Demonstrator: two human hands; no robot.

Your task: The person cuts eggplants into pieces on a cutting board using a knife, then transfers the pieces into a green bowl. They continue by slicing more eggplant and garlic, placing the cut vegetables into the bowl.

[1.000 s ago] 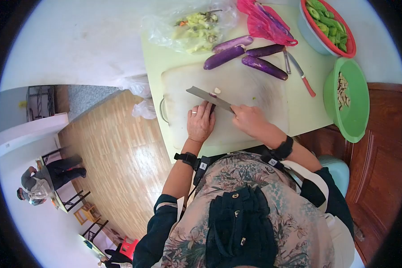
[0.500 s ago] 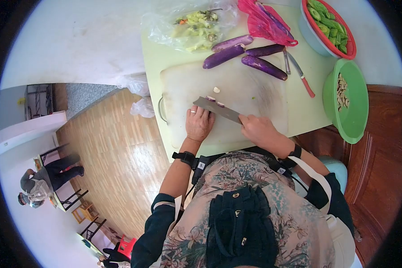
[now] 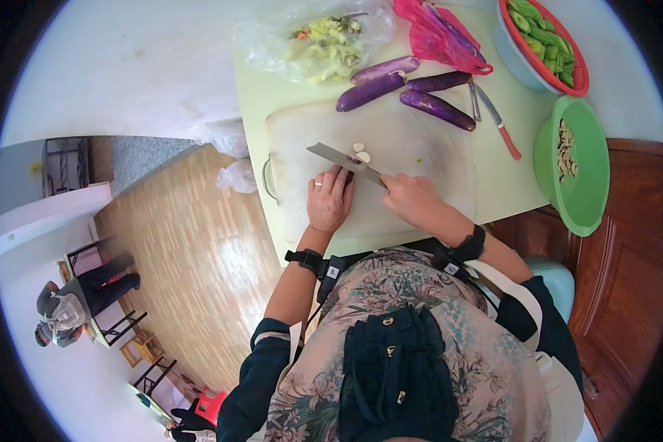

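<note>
My right hand (image 3: 412, 197) is wrapped round the handle of a cleaver (image 3: 337, 157), its blade reaching left across the white cutting board (image 3: 295, 132). Under the fingers of my left hand (image 3: 330, 199) is a dark eggplant piece (image 3: 349, 176), mostly hidden by the fingers and blade. A few pale cut slices (image 3: 362, 156) lie just beyond the blade. Several whole purple eggplants (image 3: 372, 91) rest at the board's far edge and behind it. To their right lies a knife with a red handle (image 3: 508, 141), beside a peeler (image 3: 474, 102).
A green basin (image 3: 586, 177) with cut pieces stands at the right. Behind it, a red basket (image 3: 583, 74) holds green vegetables. A clear bag of peelings (image 3: 324, 48) and a pink bag (image 3: 431, 37) lie at the back. People (image 3: 70, 306) are far off at left.
The cleaver and my right hand have moved left and slightly toward me. Slices that were against the blade now lie on the board.
</note>
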